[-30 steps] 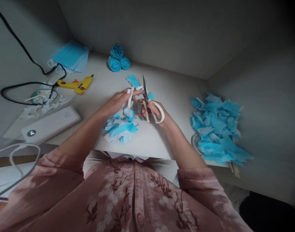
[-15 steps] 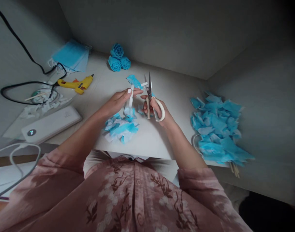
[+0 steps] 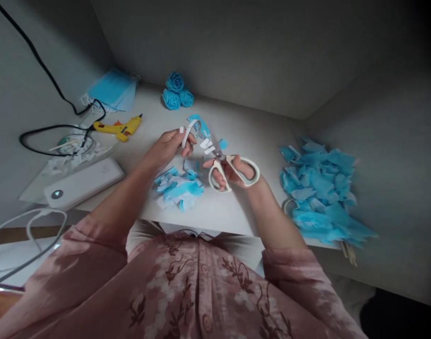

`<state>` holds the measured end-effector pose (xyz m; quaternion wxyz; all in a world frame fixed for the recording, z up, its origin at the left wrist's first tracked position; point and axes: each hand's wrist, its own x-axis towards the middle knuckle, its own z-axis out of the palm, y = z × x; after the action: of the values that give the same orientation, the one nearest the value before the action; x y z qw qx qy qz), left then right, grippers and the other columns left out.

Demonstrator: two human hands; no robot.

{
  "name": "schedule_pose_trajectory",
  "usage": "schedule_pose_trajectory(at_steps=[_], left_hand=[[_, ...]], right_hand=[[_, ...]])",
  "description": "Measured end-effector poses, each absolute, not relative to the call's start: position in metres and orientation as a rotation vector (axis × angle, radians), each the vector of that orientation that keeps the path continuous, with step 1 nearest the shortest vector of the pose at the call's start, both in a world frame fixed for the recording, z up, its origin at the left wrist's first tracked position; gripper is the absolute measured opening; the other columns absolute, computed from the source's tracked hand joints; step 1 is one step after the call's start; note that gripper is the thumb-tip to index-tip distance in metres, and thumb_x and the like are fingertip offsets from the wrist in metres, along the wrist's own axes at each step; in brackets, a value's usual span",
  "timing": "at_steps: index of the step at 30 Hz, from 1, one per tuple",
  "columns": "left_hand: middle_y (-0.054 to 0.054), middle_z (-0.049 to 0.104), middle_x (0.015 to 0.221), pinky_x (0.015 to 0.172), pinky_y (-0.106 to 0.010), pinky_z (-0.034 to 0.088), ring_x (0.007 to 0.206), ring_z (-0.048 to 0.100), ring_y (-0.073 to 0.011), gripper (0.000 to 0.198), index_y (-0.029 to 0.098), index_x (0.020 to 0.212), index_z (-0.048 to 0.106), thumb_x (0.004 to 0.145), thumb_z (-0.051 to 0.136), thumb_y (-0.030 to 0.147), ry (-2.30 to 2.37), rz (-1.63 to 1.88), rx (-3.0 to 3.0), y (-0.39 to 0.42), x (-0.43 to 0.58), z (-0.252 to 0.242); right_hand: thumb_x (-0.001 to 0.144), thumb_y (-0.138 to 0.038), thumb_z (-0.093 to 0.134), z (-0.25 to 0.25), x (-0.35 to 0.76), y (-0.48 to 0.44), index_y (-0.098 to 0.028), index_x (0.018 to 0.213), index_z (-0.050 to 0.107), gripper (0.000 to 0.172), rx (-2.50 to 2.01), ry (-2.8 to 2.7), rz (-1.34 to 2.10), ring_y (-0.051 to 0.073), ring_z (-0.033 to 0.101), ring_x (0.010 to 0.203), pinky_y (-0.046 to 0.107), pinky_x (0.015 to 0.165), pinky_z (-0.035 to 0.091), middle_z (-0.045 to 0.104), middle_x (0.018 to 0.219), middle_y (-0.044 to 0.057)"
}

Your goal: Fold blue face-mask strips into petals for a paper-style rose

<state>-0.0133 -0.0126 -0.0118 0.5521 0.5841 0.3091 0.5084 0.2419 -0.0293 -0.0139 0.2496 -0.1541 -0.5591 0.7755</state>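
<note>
My left hand (image 3: pixel 168 147) is closed in a pinch on a thin white strip (image 3: pixel 187 132) that curves up above the fingers. My right hand (image 3: pixel 233 170) grips white-handled scissors (image 3: pixel 233 169), the handles spread and the blades pointing up-left toward the strip. Small white and blue cut pieces (image 3: pixel 206 143) lie or hang between the two hands. Below the left hand sits a small heap of blue and white scraps (image 3: pixel 178 186) on the white table (image 3: pixel 215 212).
A big pile of blue fabric pieces (image 3: pixel 321 193) lies at the right. Three blue fabric roses (image 3: pixel 176 92) sit at the back. A yellow glue gun (image 3: pixel 120 128), black cable (image 3: pixel 53 136), folded blue masks (image 3: pixel 113 89) and a white power bank (image 3: pixel 83 181) are at the left.
The scissors have tilted from upright to pointing up-left, with the handles now spread. The white strip has bent into a curve in my left hand. The view shifted slightly.
</note>
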Motion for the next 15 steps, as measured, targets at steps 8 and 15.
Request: schedule_pose_trajectory(at_steps=[8, 15], left_hand=[[0.0, 0.052, 0.063, 0.068, -0.029, 0.041, 0.063, 0.051, -0.0139, 0.059, 0.018, 0.075, 0.062, 0.095, 0.057, 0.073, 0.734, 1.16, 1.41, -0.0118, -0.0118, -0.0153], [-0.001, 0.059, 0.074, 0.076, -0.029, 0.043, 0.072, 0.054, -0.0146, 0.047, 0.017, 0.08, 0.067, 0.097, 0.064, 0.06, 0.735, 1.079, 1.488, -0.0158, -0.0126, -0.0148]], right_hand=[[0.085, -0.082, 0.062, -0.019, 0.2345, -0.0306, -0.012, 0.117, 0.073, 0.078, -0.487, -1.543, 2.135, 0.011, 0.059, 0.059, 0.025, 0.055, 0.061, 0.061, 0.073, 0.0], [0.089, -0.078, 0.061, -0.0174, 0.2332, -0.0321, -0.012, 0.111, 0.073, 0.071, -0.437, -1.551, 2.14, 0.01, 0.061, 0.059, 0.024, 0.054, 0.06, 0.061, 0.074, -0.001]])
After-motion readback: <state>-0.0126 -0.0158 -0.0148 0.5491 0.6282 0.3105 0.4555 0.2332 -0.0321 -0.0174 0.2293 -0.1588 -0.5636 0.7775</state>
